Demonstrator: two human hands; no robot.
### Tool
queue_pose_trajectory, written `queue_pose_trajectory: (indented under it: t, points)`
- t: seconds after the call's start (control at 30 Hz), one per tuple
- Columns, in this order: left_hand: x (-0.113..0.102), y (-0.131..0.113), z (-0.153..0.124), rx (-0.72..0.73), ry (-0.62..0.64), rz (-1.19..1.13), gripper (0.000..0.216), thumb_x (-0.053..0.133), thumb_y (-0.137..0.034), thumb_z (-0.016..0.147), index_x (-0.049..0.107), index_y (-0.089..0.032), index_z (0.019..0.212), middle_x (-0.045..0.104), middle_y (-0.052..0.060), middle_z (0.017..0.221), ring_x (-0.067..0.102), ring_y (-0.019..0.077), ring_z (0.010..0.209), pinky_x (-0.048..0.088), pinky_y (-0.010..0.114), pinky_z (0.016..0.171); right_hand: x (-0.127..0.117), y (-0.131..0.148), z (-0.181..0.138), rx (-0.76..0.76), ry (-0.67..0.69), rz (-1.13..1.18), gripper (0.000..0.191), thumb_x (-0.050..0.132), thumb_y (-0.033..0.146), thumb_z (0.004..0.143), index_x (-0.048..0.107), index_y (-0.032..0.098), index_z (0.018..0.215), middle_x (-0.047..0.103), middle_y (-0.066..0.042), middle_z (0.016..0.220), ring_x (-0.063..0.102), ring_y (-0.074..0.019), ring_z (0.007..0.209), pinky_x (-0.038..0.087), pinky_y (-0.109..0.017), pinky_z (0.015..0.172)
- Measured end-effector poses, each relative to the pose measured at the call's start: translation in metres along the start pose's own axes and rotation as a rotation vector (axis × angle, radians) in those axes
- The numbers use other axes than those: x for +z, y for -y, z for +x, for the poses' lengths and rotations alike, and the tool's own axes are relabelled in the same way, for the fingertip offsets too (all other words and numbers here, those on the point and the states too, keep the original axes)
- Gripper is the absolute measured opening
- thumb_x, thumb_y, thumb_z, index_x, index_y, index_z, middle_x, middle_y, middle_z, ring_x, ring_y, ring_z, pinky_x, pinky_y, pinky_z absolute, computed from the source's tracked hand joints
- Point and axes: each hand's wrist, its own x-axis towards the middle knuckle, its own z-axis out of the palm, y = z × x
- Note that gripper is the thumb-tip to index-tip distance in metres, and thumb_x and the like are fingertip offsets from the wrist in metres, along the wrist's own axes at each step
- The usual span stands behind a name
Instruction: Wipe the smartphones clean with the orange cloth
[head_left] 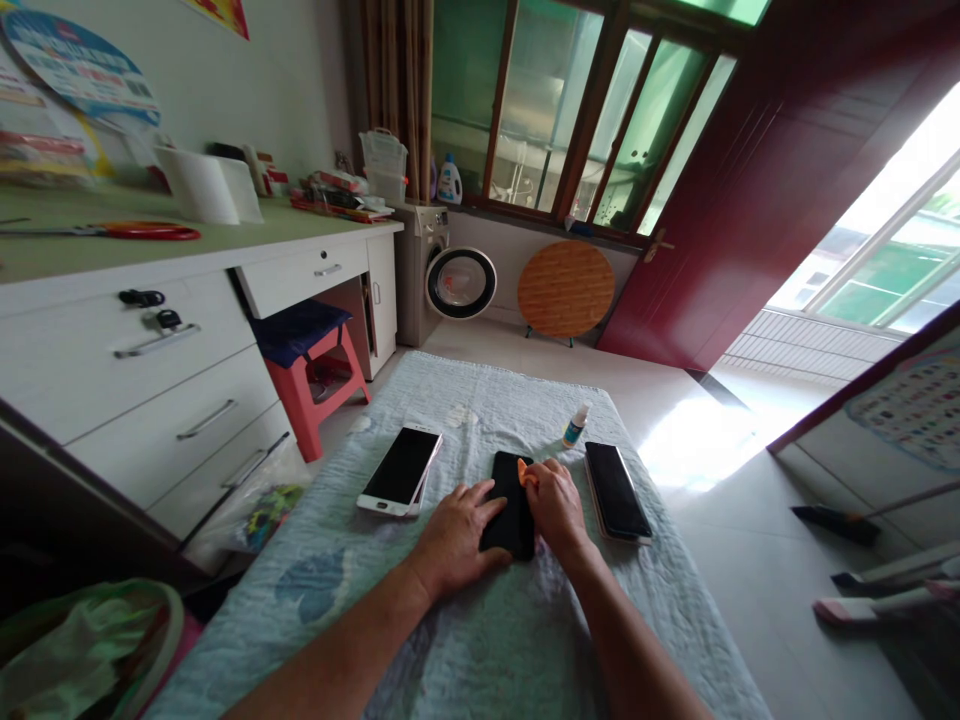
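Lying toward the left of the pale quilted cloth (457, 640), a white-framed phone (401, 468) rests screen up on another slim device, whose edge peeks out along its right side. Stacked like this and set apart from the hands, the pair probably sits there to leave the middle free.

Next comes the left hand (455, 530), its fingers spread and laid over the left side of a black phone (516, 527), the thumb reaching to the phone's lower edge. It does not appear to grip; the spread looks meant to pin the phone so that it cannot slide on the soft fabric. That black phone lies flat in the middle, between the two hands and directly in front of the person, likely for an easy reach from both sides.

The right hand (555, 505) is bunched, pinching a small orange cloth (523, 470) against the upper right part of the black phone. Gathered so tightly, the cloth probably gives a compact pad to press with.

Just beyond the right hand, a small spray bottle (576, 427) stands on the quilted cloth, seemingly kept handy. Farther right, another dark-screened phone (619, 490) lies on a pale-edged layer; I cannot tell whether that is a case or a second device.
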Motion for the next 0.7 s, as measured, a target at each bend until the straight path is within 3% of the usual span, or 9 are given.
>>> queue_pose_trajectory:
  t: [0.2,0.47,0.7]
  points:
    - [-0.001,-0.001,0.0,-0.001,-0.007,-0.018,0.073,0.07,-0.061,0.073,0.058,-0.021,0.134,0.047,0.015,0.145,0.046,0.0371,0.127,0.035,0.048,0.11,-0.002,0.019,0.019,-0.031,0.051,-0.083,0.031,0.042,0.022,0.097,0.07,0.018,0.085,0.064,-0.007,0.089,0.055,-0.0179,0.088,0.035,-0.026,0.082]
    - [-0.002,-0.002,0.0,0.033,-0.04,-0.044,0.073,0.075,-0.056,0.07,0.056,-0.028,0.135,0.051,0.01,0.14,0.051,0.0355,0.119,0.039,0.049,0.106,0.013,0.032,0.031,-0.234,0.072,-0.006,0.037,0.04,0.028,0.099,0.071,0.02,0.08,0.064,-0.005,0.088,0.054,-0.0169,0.087,0.037,-0.024,0.081]
    - [-0.001,-0.005,-0.001,-0.017,-0.046,-0.033,0.071,0.074,-0.054,0.071,0.059,-0.022,0.132,0.051,0.013,0.14,0.049,0.0354,0.121,0.037,0.048,0.107,0.02,0.028,0.05,-0.191,0.066,-0.042,0.036,0.04,0.031,0.1,0.072,0.02,0.086,0.065,-0.007,0.092,0.056,-0.0175,0.091,0.037,-0.025,0.085]
